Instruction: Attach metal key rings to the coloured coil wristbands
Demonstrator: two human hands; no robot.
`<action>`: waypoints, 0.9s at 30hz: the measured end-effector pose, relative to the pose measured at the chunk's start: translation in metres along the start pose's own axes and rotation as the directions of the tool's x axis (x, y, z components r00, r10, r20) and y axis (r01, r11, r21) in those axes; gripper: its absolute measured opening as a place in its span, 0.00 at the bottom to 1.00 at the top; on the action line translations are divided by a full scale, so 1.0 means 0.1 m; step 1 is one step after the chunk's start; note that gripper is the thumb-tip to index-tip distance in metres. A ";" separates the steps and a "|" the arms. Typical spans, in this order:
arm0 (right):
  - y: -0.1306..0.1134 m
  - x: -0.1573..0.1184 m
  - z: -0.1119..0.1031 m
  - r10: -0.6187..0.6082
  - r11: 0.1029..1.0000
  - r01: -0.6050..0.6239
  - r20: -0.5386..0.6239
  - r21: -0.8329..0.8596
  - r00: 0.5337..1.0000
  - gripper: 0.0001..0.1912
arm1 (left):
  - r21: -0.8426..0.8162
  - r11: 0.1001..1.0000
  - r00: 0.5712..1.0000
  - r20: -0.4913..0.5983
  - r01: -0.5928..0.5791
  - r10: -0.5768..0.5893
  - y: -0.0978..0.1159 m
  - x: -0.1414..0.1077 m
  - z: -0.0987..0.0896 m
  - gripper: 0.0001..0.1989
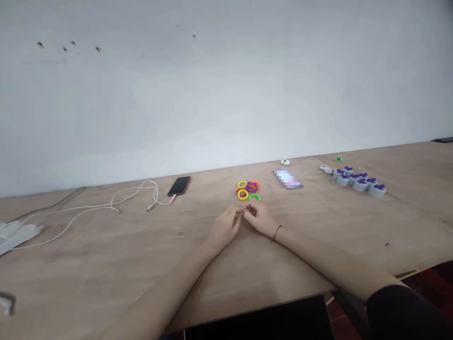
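My left hand (225, 224) and my right hand (261, 217) meet over the wooden table, fingertips pinched together. Between them is something small and thin, with a yellowish bit showing; it is too small to name. Just beyond my fingers lies a loose cluster of coiled plastic rings: a yellow ring (242, 195), another yellow ring (242, 184), a green ring (255, 196), a purple ring (251, 187) and some orange behind. The green one is nearest to my right hand, which has a thin cord on its wrist.
Left of the rings, a dark phone (179, 185) is plugged into a white cable (134, 189). A second phone (287, 179), blurred, lies right of them, near a small white round device (285, 162). Farther right stand several grey-white cups with purple tops (360, 184). A wall rises behind.
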State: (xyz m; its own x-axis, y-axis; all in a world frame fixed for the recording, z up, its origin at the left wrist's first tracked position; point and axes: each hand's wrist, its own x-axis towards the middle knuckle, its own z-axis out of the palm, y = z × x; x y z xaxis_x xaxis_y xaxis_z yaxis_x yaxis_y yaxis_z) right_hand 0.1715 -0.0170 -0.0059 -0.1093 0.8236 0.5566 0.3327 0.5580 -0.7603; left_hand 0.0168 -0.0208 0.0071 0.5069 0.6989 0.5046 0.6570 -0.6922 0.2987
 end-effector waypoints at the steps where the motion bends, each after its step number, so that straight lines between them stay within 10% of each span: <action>1: 0.00 0.00 -0.01 0.029 0.998 -0.031 0.026 0.057 0.999 0.04 | -0.016 1.000 1.000 -0.011 0.005 -0.005 0.00 0.00 0.00 0.10; 12: -0.06 0.07 -0.09 0.283 0.815 -0.381 0.274 0.437 0.919 0.16 | -0.196 0.972 0.987 -0.073 0.126 -0.143 0.01 0.06 0.02 0.12; 18: -0.03 0.06 -0.11 0.104 0.974 -0.140 0.199 0.178 0.974 0.11 | -0.484 0.847 0.950 -0.089 0.222 -0.300 -0.05 0.07 0.06 0.16; 27: -0.07 0.02 -0.13 -0.044 0.999 0.048 0.181 -0.014 0.982 0.07 | -0.662 0.656 0.927 0.181 0.362 -0.328 -0.10 0.11 0.00 0.18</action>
State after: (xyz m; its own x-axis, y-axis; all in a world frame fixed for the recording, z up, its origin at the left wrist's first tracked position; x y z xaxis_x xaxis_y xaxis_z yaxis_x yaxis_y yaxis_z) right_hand 0.1810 -0.0211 0.0048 -0.2921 0.8028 0.5198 0.3404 0.5952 -0.7279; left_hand 0.0160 -0.0066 0.0092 0.3551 0.9078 0.2230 0.2453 -0.3207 0.9149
